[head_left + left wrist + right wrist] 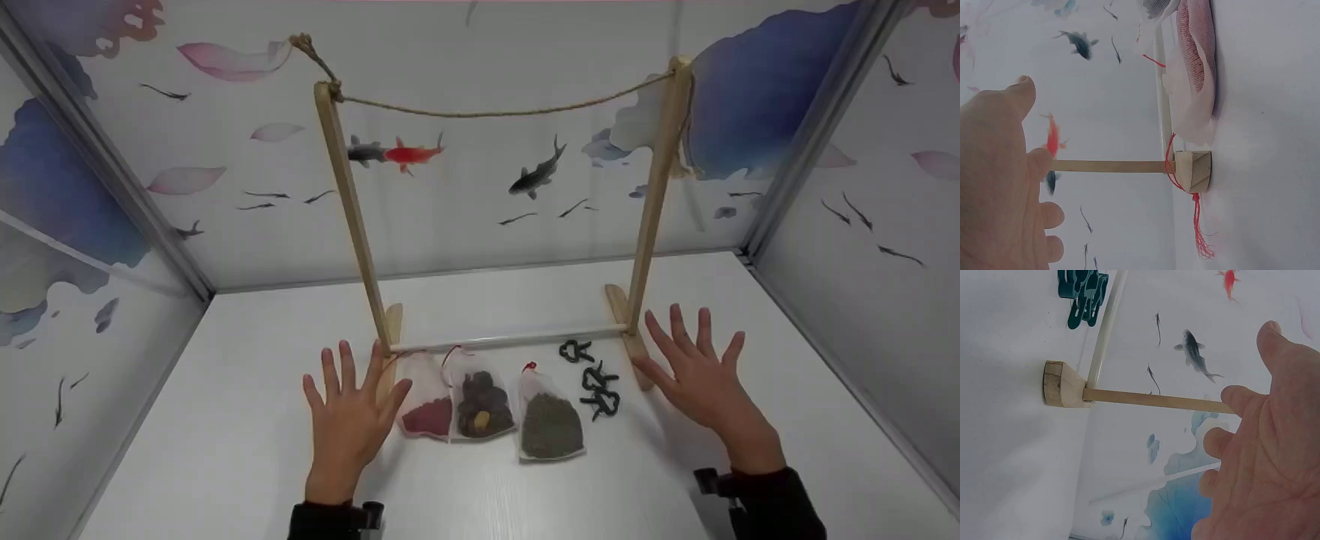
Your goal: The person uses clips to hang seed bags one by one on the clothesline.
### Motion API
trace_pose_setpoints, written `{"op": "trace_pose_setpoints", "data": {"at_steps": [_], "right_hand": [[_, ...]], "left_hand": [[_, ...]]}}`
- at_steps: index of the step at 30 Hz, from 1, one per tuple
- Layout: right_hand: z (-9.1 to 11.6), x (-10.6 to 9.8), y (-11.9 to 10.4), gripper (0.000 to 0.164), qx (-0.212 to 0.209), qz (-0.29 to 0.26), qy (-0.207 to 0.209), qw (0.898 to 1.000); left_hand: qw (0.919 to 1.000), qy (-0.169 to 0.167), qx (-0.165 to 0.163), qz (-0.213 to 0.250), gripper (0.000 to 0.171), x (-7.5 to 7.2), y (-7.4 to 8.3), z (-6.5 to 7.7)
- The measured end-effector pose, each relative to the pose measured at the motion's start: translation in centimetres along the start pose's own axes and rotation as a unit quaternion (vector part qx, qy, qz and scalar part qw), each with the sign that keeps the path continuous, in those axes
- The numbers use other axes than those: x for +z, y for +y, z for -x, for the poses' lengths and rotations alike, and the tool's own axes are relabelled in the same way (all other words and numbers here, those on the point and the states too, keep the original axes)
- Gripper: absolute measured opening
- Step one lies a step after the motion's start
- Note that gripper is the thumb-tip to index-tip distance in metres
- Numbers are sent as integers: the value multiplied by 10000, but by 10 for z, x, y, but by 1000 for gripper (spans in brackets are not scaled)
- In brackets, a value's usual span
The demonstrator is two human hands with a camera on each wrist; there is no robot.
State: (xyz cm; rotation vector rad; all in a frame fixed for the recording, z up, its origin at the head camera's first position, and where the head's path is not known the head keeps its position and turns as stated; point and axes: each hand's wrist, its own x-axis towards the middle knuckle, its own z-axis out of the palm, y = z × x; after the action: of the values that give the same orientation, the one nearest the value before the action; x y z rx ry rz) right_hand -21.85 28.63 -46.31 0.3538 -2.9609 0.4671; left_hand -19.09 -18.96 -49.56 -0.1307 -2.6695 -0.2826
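Note:
My left hand is spread with straight fingers beside the left foot of a wooden frame, holding nothing. To the right, my right hand is spread too, near the frame's right foot, and also holds nothing. Between the hands lie three mesh drawstring bags: one with reddish contents, one with dark, stone-like pieces and one with grey-green grains. Several dark green clips lie right of the bags. In the left wrist view, a red tassel hangs by the wooden foot.
A twine rope sags between the tops of the two posts. Low down, a white rod joins them. White panels printed with fish and petals stand around the white table at the back and sides.

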Motion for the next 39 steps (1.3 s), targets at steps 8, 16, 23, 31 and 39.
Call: {"op": "trace_pose_setpoints", "data": {"at_steps": [8,16,23,31,39], "right_hand": [[0,0,-1,76,-49,-156,-80,9998],[-1,2,-3,74,-324,-387,-63,9987],[0,5,-6,79,-381,-443,-80,9983],[-2,10,-9,77,-569,-919,-566,9925],[-2,15,-13,74,-1172,-835,-914,9854]], "left_hand": [[9980,-571,-248,140,76,-3,1,-3],[9981,-572,-194,147,76,0,4,-3],[9982,-540,-147,200,77,6,10,-1],[9982,-509,-29,329,76,11,15,2],[9964,-565,101,632,75,13,23,0]]}}
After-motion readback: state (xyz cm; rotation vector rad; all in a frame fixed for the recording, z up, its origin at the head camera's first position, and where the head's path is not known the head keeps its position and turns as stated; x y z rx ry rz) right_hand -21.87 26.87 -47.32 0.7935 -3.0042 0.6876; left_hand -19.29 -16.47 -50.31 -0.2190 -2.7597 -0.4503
